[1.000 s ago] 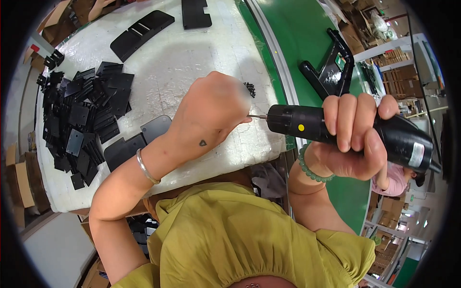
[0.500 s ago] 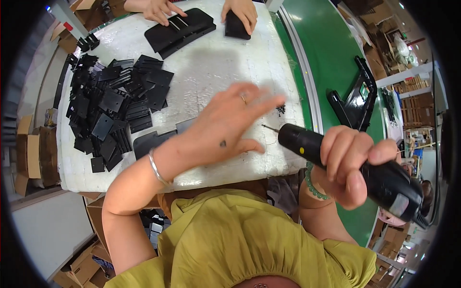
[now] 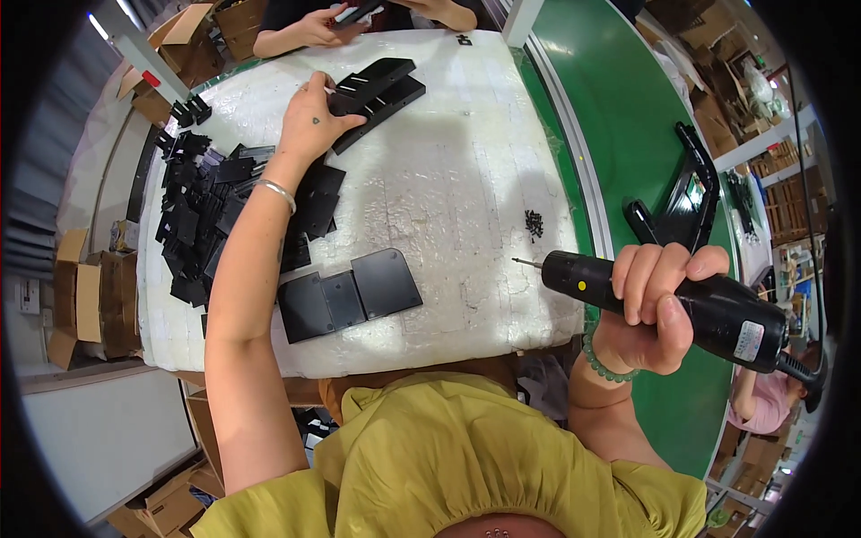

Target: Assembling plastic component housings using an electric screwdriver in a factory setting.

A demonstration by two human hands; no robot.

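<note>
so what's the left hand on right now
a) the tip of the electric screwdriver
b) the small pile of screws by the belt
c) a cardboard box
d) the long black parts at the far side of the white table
d: the left hand is stretched out across the white table onto the long black parts at its far side, while the right hand grips the electric screwdriver near the belt.

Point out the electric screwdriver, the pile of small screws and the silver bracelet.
electric screwdriver (image 3: 717,314), head view, on its black body.
pile of small screws (image 3: 534,224), head view, its middle.
silver bracelet (image 3: 276,191), head view, on the band.
</note>
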